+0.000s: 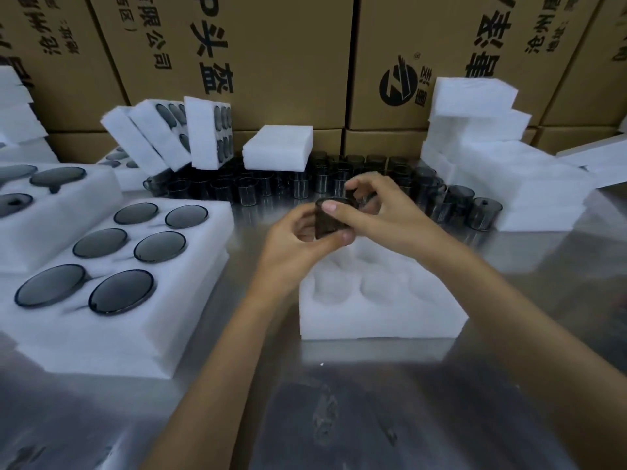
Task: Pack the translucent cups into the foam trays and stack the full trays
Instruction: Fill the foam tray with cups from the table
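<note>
A dark translucent cup (327, 220) is held upright between both hands above the far edge of an empty white foam tray (376, 300). My left hand (291, 245) cups it from the left and below. My right hand (376, 212) pinches its rim from the right, and a second cup (354, 191) seems to sit under its raised fingers. The tray's round pockets show no cups. A crowd of loose cups (258, 188) stands on the metal table behind the hands.
Full foam trays (112, 262) with dark cup bottoms showing are stacked at the left. More filled trays (190, 130) lean against cardboard boxes (271, 52) at the back. Empty foam pieces (492, 157) pile up at the right, one block (278, 147) rests on the cups.
</note>
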`<state>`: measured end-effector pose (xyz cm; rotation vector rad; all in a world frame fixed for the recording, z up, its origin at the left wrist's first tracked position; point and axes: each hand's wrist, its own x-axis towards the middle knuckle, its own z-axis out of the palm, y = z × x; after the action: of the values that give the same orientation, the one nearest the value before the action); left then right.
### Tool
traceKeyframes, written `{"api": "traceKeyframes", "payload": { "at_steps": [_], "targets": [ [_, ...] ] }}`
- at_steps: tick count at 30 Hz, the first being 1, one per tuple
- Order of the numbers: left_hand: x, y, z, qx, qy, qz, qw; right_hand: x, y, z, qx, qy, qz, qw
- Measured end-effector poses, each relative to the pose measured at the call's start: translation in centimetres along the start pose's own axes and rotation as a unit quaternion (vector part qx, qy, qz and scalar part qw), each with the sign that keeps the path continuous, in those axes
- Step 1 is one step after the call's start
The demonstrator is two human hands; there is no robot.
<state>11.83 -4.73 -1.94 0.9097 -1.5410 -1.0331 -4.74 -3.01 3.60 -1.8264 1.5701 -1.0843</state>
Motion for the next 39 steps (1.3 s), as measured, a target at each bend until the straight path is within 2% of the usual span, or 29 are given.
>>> {"api": "traceKeyframes", "payload": {
  "at_steps": [3,4,6,9,13,21,24,26,29,32,39],
  "targets": [
    [0.2,-0.9,-1.4,-0.059,-0.057,-0.048,0.995,-0.2,0.7,-0.2,0.045,-0.099,0.05,0.993],
    [0.2,-1.3,-1.6,-0.081,-0.064,-0.058,0.993,-0.3,1.1,-0.1,0.047,-0.111,0.056,0.991],
    [0.2,-2.1,-2.2,-0.088,-0.06,-0.071,0.992,-0.5,1.9,0.1,0.058,-0.089,0.066,0.992],
    [0.3,-2.9,-3.3,-0.03,-0.046,-0.071,0.996,-0.8,2.8,0.6,0.117,-0.049,0.086,0.988],
    [0.4,-3.4,-3.6,-0.008,-0.065,-0.068,0.996,-1.4,3.5,1.4,0.175,-0.059,0.08,0.98],
    [0.1,-2.3,-2.8,0.035,-0.053,-0.071,0.995,-1.8,4.0,2.1,0.189,-0.054,0.097,0.976],
    [0.1,-2.2,-2.4,0.039,-0.038,-0.068,0.996,-2.0,4.4,2.4,0.14,0.004,0.078,0.987],
    [0.1,-2.2,-2.4,0.046,-0.036,-0.062,0.996,-2.2,4.6,2.6,0.087,0.012,0.032,0.996],
    [0.2,-2.1,-2.6,0.067,-0.041,-0.052,0.996,-2.5,4.7,3.1,0.005,-0.011,-0.015,1.0],
    [0.1,-2.0,-2.7,0.08,-0.049,-0.049,0.994,-2.7,4.9,3.3,-0.085,-0.02,-0.019,0.996],
    [0.1,-2.4,-3.1,0.142,-0.072,-0.052,0.986,-3.1,4.8,3.2,-0.252,-0.085,-0.073,0.961]
  ]
}}
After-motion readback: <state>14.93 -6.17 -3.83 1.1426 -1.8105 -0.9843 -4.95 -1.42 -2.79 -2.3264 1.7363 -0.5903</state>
